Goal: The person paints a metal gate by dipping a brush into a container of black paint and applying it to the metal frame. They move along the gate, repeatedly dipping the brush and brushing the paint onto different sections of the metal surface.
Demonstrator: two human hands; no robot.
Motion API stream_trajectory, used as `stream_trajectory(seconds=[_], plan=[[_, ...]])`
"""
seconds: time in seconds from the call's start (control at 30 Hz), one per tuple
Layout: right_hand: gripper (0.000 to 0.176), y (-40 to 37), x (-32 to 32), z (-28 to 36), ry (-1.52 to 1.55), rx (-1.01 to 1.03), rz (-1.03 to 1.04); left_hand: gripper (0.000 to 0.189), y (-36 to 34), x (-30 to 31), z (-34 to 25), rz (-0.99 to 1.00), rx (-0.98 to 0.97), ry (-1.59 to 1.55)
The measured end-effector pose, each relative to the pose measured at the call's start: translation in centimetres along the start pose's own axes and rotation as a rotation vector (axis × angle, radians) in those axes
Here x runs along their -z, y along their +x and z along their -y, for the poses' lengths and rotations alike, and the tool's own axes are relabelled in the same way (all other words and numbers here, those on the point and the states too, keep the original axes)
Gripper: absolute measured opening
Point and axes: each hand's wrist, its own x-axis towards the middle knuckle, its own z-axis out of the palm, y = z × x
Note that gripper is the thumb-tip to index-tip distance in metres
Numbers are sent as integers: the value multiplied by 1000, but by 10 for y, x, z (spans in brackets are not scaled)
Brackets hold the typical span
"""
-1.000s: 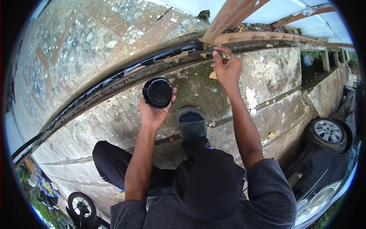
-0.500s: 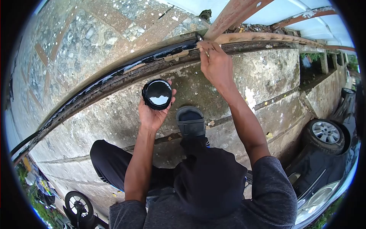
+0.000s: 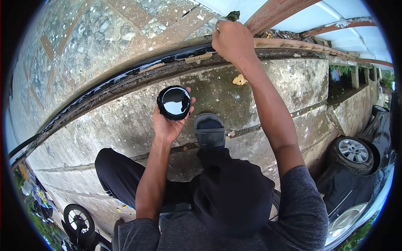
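Note:
My left hand holds a round black container from below, its fingers round the right side. Glossy black liquid inside reflects the sky. My right hand is closed at the end of the black-coated stretch of a long rail, near the foot of a reddish-brown post. Whatever its fingers hold is hidden behind the hand. Wet, shiny black covers the rail from there to the far left, with tan patches along its lower side. To the right the rail is reddish-brown.
Pebbled paving lies beyond the rail, concrete steps on the near side. A sandalled foot rests between my arms. A dark car stands at the right, a motorcycle wheel at lower left. A reddish-brown post slants upward.
My right hand has moved up and turned, hiding the brush-like tool seen in it earlier. A yellowish flake now shows below the rail. My left hand and the container have barely moved.

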Motion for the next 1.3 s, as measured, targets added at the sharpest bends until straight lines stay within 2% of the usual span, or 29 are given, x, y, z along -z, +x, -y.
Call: stream_trajectory(seconds=[0.03, 0.13, 0.23, 0.33, 0.47, 0.5, 0.6, 0.63, 0.73, 0.77, 0.87, 0.93, 1.03, 1.17, 1.3], plan=[[18, 10, -4, 2, -123, 39, 18, 67, -1, 1, 0, -6, -3, 6], [19, 38, -15, 22, -109, 130, 281, 66, -5, 0, 0, -23, -12, -2], [20, 65, -13, 36, 32, 58, 548, 65, -11, -3, -1, -40, -28, -4], [19, 63, -16, 25, -66, 113, 185, 65, -13, -1, -6, -22, -41, 2], [17, 58, -37, 25, -150, 241, 315, 65, -15, -1, -6, -15, -37, -26], [18, 57, -28, 29, -49, 161, 296, 65, -16, 0, -6, -4, -37, -25], [24, 55, -3, 24, 466, -260, 407, 65, -17, 2, -7, 13, -37, -25], [30, 53, 0, 18, 387, -283, 441, 64, -17, 1, -8, 11, -37, -24], [30, 40, -17, -12, -8, -34, 231, 64, -17, 1, -9, 2, -46, -6], [26, 30, -26, -21, -25, 48, 65, 64, -16, 1, -9, -4, -49, 3], [20, -16, 11, -6, 219, 40, -128, 62, -16, 3, -11, 8, -48, 18], [13, -57, 18, 0, 420, -103, -302, 62, -18, -1, -12, -2, -51, 8], [16, -101, 0, -15, 322, -35, -376, 60, -17, 1, -11, -28, -35, 4], [30, -122, -35, -33, 214, 82, -260, 59, -14, 5, -6, -40, -17, 38], [29, -135, -39, -22, 253, 121, -187, 59, -11, 0, -4, -36, -23, 53]])
